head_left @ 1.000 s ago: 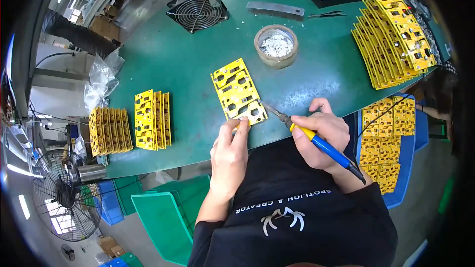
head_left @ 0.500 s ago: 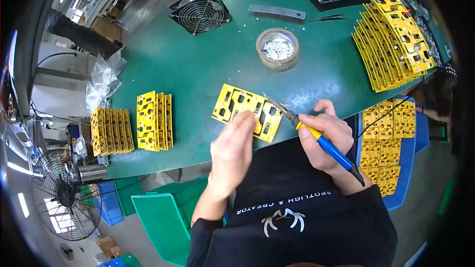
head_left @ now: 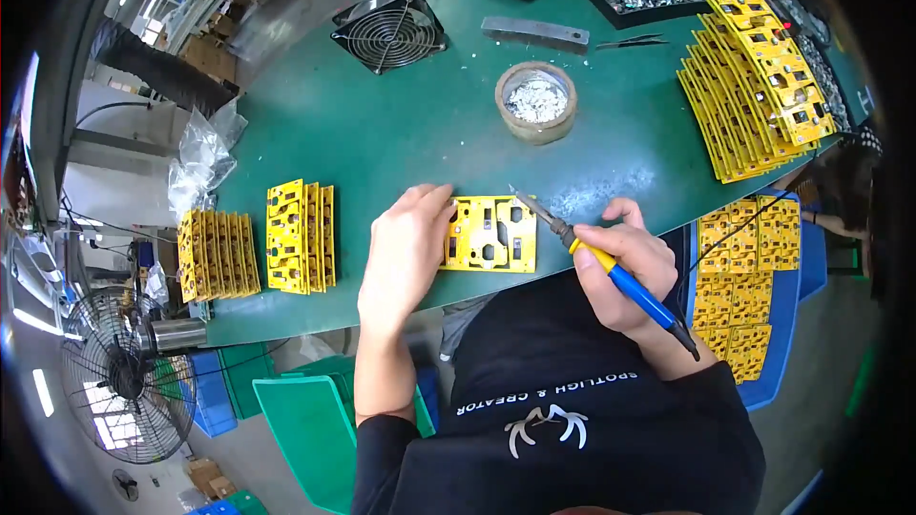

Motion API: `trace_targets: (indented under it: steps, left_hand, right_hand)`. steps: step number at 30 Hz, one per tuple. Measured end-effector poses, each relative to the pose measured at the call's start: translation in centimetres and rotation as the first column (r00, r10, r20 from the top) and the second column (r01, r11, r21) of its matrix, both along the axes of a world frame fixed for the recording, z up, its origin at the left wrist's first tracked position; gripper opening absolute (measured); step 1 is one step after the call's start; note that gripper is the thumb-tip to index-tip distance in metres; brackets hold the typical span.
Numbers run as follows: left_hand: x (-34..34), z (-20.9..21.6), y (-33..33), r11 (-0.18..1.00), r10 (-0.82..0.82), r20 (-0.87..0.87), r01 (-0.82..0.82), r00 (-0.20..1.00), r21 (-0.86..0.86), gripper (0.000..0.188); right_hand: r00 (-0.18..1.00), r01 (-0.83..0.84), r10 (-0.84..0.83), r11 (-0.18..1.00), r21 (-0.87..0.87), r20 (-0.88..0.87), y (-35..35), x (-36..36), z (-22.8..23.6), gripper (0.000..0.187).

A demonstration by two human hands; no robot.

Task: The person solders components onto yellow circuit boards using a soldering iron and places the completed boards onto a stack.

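Observation:
A yellow circuit board (head_left: 468, 235) with cut-outs lies on the green table in front of me. My left hand (head_left: 408, 246) is closed on its left end, the fingers bent over the edge and partly hiding it. In my right hand (head_left: 630, 262) is a soldering iron (head_left: 645, 296) with a blue and yellow handle, held like a pen. Its metal tip points up and left, over or just beside the board's upper right corner; whether it touches cannot be made out. Beyond the board stands a round pot (head_left: 536, 124) with whitish flakes inside.
Upright yellow boards stand in rows at left (head_left: 218, 253), nearer the middle (head_left: 301, 236) and at right (head_left: 754, 86). A small fan (head_left: 389, 30), a grey bar (head_left: 534, 33), tweezers (head_left: 632, 41) and a black parts tray (head_left: 625, 10) lie far off. A blue bin (head_left: 784, 324) holds more boards.
My left hand has moved left, from over the board to its left end. The board has turned to lie nearly square to me. The soldering iron has barely shifted.

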State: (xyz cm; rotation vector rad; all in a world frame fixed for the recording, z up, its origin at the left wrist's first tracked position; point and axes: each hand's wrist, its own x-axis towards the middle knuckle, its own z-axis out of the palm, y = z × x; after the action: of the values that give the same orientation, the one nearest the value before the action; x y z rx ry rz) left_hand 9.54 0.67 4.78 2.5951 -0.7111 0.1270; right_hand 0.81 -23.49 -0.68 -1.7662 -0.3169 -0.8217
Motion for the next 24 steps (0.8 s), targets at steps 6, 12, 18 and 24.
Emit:
trace_targets:
  steps: [6,12,18,24]
  left_hand:
    - [-2.3,0.1,1.6,0.984,0.177,-0.063,-0.177,0.982,-0.001,0.021]
    - [-5.4,-0.9,1.2,0.901,0.300,-0.327,-0.379,0.896,-0.214,0.025]
    - [-7.0,-2.3,-0.6,0.861,0.212,-0.337,-0.339,0.917,-0.380,0.021]
    - [-6.9,-2.6,-0.6,0.913,0.264,-0.183,-0.306,0.947,-0.269,0.019]
  right_hand:
    - [0.998,-0.052,0.052,0.999,-0.010,-0.017,0.1,-0.2,0.0,0.021]
    - [1.000,0.005,-0.005,1.000,-0.008,-0.009,0.1,0.4,0.0,0.021]
    - [0.997,0.072,-0.074,0.995,-0.069,-0.018,-0.7,1.4,0.7,0.023]
    - [0.980,0.153,-0.171,0.974,-0.168,-0.099,-0.7,3.2,1.1,0.031]
